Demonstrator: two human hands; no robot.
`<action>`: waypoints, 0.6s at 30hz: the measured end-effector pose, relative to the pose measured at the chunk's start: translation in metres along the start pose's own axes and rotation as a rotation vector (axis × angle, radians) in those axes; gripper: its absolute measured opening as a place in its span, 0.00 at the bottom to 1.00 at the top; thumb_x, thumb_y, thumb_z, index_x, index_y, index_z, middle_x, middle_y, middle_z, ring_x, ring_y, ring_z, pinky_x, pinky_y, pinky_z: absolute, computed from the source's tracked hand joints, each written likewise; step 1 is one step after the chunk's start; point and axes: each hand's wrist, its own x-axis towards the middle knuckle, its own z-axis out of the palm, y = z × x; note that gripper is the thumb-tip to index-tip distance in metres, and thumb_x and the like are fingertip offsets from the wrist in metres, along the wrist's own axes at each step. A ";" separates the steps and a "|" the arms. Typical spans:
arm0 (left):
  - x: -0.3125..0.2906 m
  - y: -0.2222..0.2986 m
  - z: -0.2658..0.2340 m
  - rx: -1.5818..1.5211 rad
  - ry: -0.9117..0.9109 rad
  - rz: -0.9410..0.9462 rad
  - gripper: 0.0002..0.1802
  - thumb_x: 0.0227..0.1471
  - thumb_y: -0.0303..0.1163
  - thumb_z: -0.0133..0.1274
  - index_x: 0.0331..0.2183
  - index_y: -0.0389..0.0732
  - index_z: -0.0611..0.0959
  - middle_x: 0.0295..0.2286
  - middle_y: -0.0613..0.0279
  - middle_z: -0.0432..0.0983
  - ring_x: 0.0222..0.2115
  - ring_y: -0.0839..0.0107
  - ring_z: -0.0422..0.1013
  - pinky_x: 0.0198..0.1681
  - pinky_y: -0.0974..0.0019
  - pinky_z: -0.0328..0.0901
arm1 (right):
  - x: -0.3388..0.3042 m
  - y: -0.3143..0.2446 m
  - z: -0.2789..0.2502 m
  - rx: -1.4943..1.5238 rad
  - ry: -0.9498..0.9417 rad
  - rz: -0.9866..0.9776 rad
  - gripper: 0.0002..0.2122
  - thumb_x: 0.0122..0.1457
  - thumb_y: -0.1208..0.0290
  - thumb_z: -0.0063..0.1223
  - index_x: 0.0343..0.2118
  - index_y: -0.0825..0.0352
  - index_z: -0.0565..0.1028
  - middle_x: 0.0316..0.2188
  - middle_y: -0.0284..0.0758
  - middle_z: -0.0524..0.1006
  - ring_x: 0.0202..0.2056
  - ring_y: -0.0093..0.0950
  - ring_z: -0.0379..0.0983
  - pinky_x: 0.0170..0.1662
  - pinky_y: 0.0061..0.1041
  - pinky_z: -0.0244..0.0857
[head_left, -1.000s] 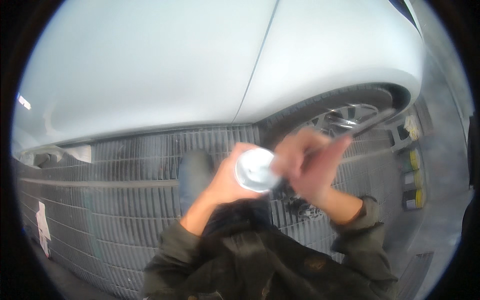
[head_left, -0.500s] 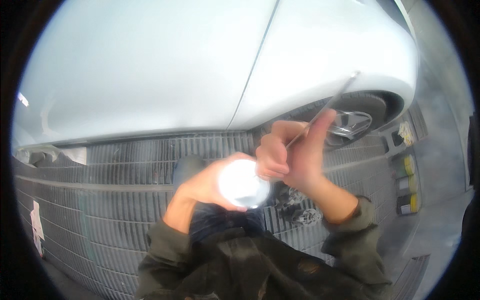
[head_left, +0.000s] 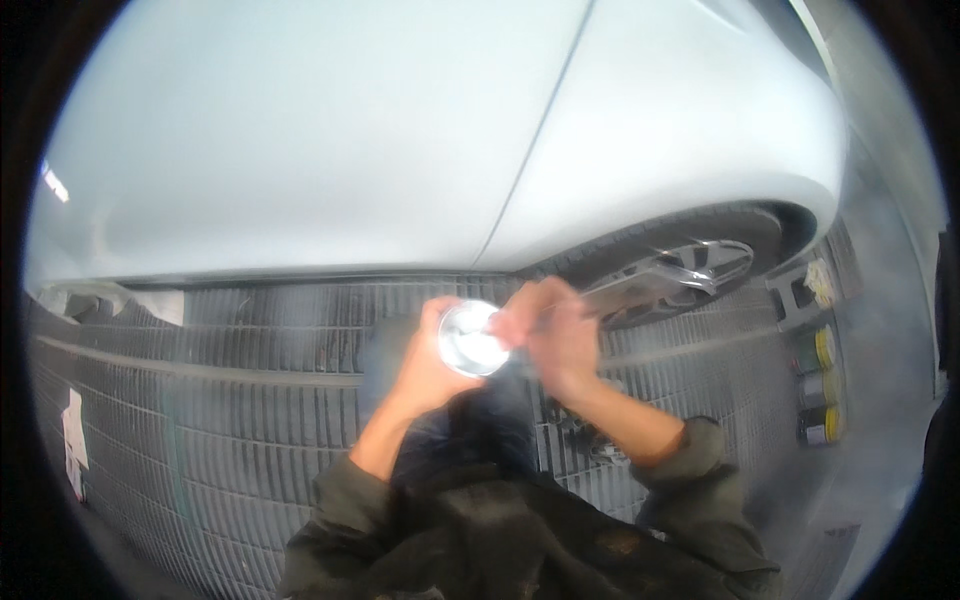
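Observation:
My left hand (head_left: 427, 358) is wrapped around a round, open-topped cup (head_left: 470, 350) whose inside is bright white. The cup is in front of my body, its mouth facing up toward me. Close against the cup's right rim is my right hand (head_left: 560, 330), blurred by motion, its fingertips reaching to the edge. Its fingers are closed on a long thin stick (head_left: 640, 287), which sticks out to the right as a smeared streak in front of the car wheel. Whether the fingertips dip into the cup cannot be made out.
A white car body (head_left: 330, 140) fills the far side, with a wheel (head_left: 690, 265) at right. Underfoot is metal grating (head_left: 270, 430). Several cans with yellow parts (head_left: 820, 385) line the right side. Paper sheets (head_left: 155, 303) lie at far left.
My right hand has moved left and turned, so the stick swings from pointing far right to lying flatter and lower. The cup has shifted slightly up and left in view.

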 end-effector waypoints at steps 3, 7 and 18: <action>-0.009 -0.040 -0.023 0.021 0.004 -0.035 0.50 0.25 0.26 0.75 0.52 0.41 0.67 0.46 0.58 0.71 0.49 0.66 0.68 0.53 0.61 0.64 | -0.006 0.018 0.003 -0.188 -0.104 0.164 0.14 0.67 0.64 0.47 0.33 0.70 0.76 0.31 0.38 0.79 0.35 0.28 0.76 0.42 0.30 0.70; -0.025 -0.071 -0.036 0.001 0.078 -0.017 0.47 0.26 0.26 0.74 0.51 0.40 0.69 0.45 0.59 0.72 0.48 0.66 0.69 0.54 0.62 0.64 | -0.001 0.026 -0.006 -0.785 -0.357 0.176 0.10 0.61 0.69 0.54 0.39 0.69 0.80 0.38 0.39 0.80 0.40 0.33 0.76 0.45 0.30 0.69; -0.038 -0.141 -0.019 -0.047 0.238 -0.083 0.44 0.32 0.35 0.74 0.52 0.37 0.73 0.45 0.55 0.76 0.48 0.65 0.72 0.52 0.62 0.66 | 0.021 0.027 0.004 -0.911 -0.541 0.007 0.09 0.59 0.67 0.57 0.32 0.69 0.82 0.22 0.41 0.79 0.25 0.38 0.77 0.30 0.31 0.69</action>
